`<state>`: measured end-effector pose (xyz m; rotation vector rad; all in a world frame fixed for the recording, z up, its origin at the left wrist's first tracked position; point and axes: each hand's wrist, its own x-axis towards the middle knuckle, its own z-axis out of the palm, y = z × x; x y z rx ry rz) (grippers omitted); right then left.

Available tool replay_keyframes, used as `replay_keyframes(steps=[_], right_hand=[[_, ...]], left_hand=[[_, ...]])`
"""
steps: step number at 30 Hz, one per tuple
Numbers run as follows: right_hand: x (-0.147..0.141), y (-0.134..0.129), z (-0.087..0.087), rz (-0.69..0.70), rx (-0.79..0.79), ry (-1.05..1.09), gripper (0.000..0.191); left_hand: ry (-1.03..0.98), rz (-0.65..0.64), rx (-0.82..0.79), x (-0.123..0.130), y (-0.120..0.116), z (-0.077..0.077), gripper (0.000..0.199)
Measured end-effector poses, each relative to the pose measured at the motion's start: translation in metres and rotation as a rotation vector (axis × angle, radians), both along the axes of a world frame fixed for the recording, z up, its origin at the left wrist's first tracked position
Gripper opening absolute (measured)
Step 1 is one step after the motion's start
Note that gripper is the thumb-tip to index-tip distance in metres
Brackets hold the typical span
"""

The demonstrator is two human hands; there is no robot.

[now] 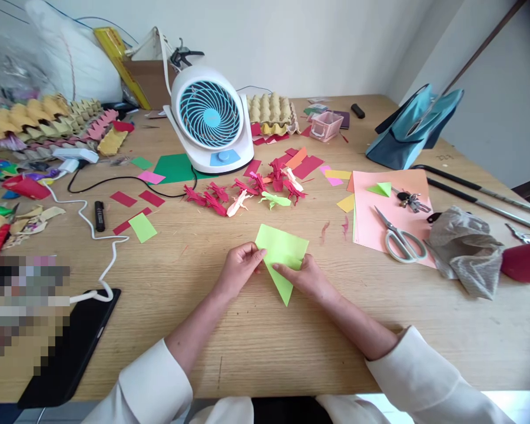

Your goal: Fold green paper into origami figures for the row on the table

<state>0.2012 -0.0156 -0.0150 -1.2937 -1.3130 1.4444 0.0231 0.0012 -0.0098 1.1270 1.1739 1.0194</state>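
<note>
Between my two hands is a sheet of light green paper, folded so that it tapers to a point towards me. My left hand pinches its left edge between thumb and fingers. On the other side, my right hand grips the right edge, its thumb lying across the paper's face. Just beyond the paper, several red folded paper figures lie in a loose group. With them are a pale one and a light green one.
A white fan stands at the back. To the right, scissors and keys lie on pink paper, beside a grey cloth. At left are a black marker, a white cable and a black tablet-like slab.
</note>
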Motion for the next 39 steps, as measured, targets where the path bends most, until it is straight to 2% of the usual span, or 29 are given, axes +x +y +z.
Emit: replay_keyframes(steps=[2, 5, 7, 9, 12, 15, 20, 26, 30, 33, 36, 39], right_hand=[[-0.001, 0.000, 0.002, 0.005, -0.018, 0.002, 0.030], [-0.002, -0.001, 0.004, 0.055, -0.024, -0.029, 0.025], [-0.003, -0.002, 0.004, 0.075, -0.026, -0.067, 0.030], [-0.004, -0.003, 0.004, 0.072, -0.023, -0.074, 0.036], [-0.005, -0.003, 0.004, 0.049, -0.008, -0.036, 0.038], [-0.006, -0.002, 0.005, 0.045, -0.004, -0.022, 0.037], [-0.004, -0.003, 0.009, 0.075, -0.018, -0.060, 0.028], [-0.003, -0.005, 0.007, 0.126, -0.008, -0.132, 0.030], [-0.002, -0.004, 0.003, 0.172, 0.060, -0.156, 0.039], [-0.002, -0.005, 0.000, 0.190, 0.078, -0.156, 0.041], [-0.003, -0.006, -0.005, 0.163, 0.083, -0.150, 0.040], [-0.005, -0.005, -0.009, 0.118, 0.083, -0.113, 0.036]], left_hand=[[0.002, 0.035, 0.016, 0.003, -0.001, 0.000, 0.039], [-0.042, 0.165, 0.058, 0.004, 0.000, 0.001, 0.039], [-0.078, 0.196, 0.066, 0.004, 0.001, 0.002, 0.040], [-0.083, 0.135, 0.039, 0.004, 0.000, 0.001, 0.038], [-0.003, -0.027, -0.007, 0.007, -0.004, -0.003, 0.036], [0.065, -0.066, -0.004, 0.009, -0.007, -0.007, 0.036], [0.018, 0.040, -0.001, 0.004, -0.002, -0.003, 0.037], [-0.189, 0.255, -0.037, -0.010, 0.007, 0.008, 0.040], [-0.258, 0.290, -0.064, -0.013, 0.013, 0.012, 0.042], [-0.248, 0.260, -0.087, -0.011, 0.018, 0.018, 0.042], [-0.219, 0.246, -0.017, -0.003, 0.021, 0.021, 0.042], [-0.176, 0.295, 0.172, 0.008, 0.020, 0.020, 0.040]])
